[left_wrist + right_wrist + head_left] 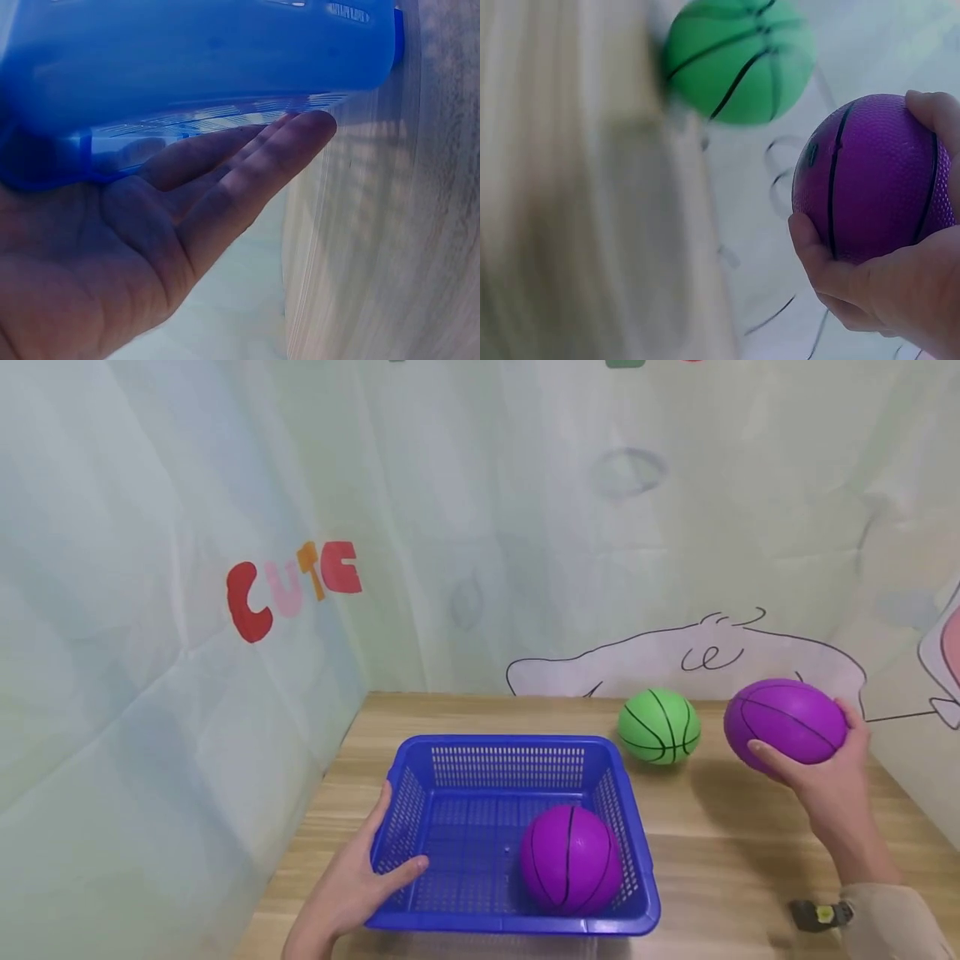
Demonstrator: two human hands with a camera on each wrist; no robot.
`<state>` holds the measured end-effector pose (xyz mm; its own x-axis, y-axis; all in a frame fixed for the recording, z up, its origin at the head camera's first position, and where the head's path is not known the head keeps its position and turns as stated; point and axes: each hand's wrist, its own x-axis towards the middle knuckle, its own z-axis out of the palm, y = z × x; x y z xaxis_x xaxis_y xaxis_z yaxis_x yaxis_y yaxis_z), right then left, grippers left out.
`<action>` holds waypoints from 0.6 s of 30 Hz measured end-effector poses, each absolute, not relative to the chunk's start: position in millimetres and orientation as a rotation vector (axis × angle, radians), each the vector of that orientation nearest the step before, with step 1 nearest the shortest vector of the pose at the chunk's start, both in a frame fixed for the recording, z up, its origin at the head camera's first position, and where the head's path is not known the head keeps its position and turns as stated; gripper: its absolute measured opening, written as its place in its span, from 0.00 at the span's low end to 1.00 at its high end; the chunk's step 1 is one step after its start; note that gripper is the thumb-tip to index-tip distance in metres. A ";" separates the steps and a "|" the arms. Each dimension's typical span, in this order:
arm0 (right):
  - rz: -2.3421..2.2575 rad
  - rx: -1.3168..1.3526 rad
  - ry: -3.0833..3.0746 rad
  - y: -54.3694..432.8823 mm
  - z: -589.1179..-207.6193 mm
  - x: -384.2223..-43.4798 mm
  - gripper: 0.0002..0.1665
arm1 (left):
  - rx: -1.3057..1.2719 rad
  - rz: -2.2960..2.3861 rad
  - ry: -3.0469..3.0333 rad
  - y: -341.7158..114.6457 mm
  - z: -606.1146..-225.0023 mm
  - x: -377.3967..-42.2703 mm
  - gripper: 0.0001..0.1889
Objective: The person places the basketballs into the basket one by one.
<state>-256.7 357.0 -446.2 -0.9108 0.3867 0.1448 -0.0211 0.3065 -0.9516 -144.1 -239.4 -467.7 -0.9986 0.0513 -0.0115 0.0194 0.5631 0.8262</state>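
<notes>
I have my right grip [832, 777] clamped round a purple ball [783, 727], thumb on the near side and fingers curled about it, and I hold it clear of the table [697, 877], to the right of the blue basket [510, 925] and farther back than its middle. The ball has thin dark lines, and the right wrist view shows its pebbled skin. My left grip [352, 877] is closed on the basket's left wall: my thumb reaches over the rim to the inside, while my fingers lie fairly straight along the outside.

A second purple ball [572, 860] sits inside the basket, in the near right corner. A green ball [660, 727] with black lines rests on the table just beyond the basket's back right corner, between the basket and the ball I hold. Behind the basket hangs a pale cloth [465, 485], with the coloured letters CUTE [250, 602] to the basket's left.
</notes>
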 end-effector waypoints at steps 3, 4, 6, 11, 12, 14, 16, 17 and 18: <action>1.737 -0.246 -2.160 340.9 -428.7 -253.3 0.73 | 0.078 1.446 2.764 -240.3 -465.7 -144.9 0.64; 1.771 -0.215 -2.132 334.8 -423.0 -251.3 0.73 | 0.080 1.439 2.770 -240.5 -465.0 -145.0 0.64; 1.818 -0.155 -2.090 323.1 -412.4 -246.4 0.73 | 0.082 1.438 2.771 -240.6 -463.9 -145.2 0.64; 1.868 -0.010 -2.012 297.6 -387.7 -232.4 0.74 | 0.091 1.439 2.768 -239.5 -463.3 -145.5 0.65; 1.863 0.011 -2.014 293.0 -383.4 -229.7 0.74 | 0.090 1.435 2.770 -239.3 -463.4 -145.4 0.65; 1.866 0.059 -2.010 283.9 -375.9 -225.4 0.74 | 0.089 1.424 2.777 -238.9 -463.5 -145.2 0.64; 1.898 0.115 -1.999 275.1 -369.5 -222.1 0.74 | 0.083 1.416 2.780 -238.5 -463.2 -144.8 0.65; 1.925 0.145 -1.983 270.5 -366.5 -220.8 0.73 | 0.080 1.415 2.779 -238.4 -463.0 -144.5 0.65; 1.952 0.176 -1.970 266.1 -363.9 -219.8 0.73 | 0.074 1.412 2.778 -238.2 -462.7 -144.2 0.65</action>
<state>-219.8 266.1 -363.9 -0.9272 0.1623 0.3376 -0.3360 0.0378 -0.9411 -144.2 -238.2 -462.7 -0.9986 0.0534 -0.0008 0.0309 0.5885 0.8079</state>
